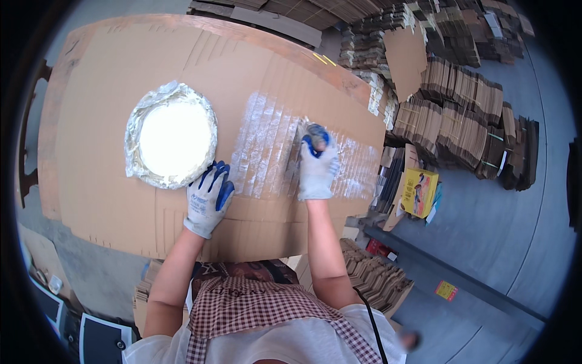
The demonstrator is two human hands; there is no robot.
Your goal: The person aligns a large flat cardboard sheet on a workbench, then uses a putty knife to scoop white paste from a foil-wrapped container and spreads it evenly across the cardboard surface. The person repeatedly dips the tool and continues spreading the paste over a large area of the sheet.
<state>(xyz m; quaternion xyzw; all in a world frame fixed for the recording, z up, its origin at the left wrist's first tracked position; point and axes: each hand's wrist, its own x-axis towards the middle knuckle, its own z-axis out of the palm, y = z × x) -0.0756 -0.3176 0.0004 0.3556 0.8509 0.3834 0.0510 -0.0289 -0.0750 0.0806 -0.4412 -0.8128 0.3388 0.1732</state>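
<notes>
Both my hands wear white gloves with blue-coated fingers. My right hand (pixel 319 164) is closed round the grey, worn handle of what looks like a brush (pixel 316 134); its working end is mostly hidden. It rests on a row of narrow cardboard strips (pixel 260 142) streaked with a white, wet-looking coating. My left hand (pixel 209 197) lies palm down with its fingers out on the brown cardboard sheet (pixel 103 145), close to the rim of a round basin (pixel 134 164). White crusted material covers that rim, and the inside is bright white.
The cardboard covers a table with a wooden edge (pixel 56 73). Bundled cardboard stacks (pixel 461 130) stand on the floor to the right, beside a yellow box (pixel 419 193). More folded cardboard (pixel 376 267) lies at the table's near right, and screen-like panels (pixel 104 340) stand at lower left.
</notes>
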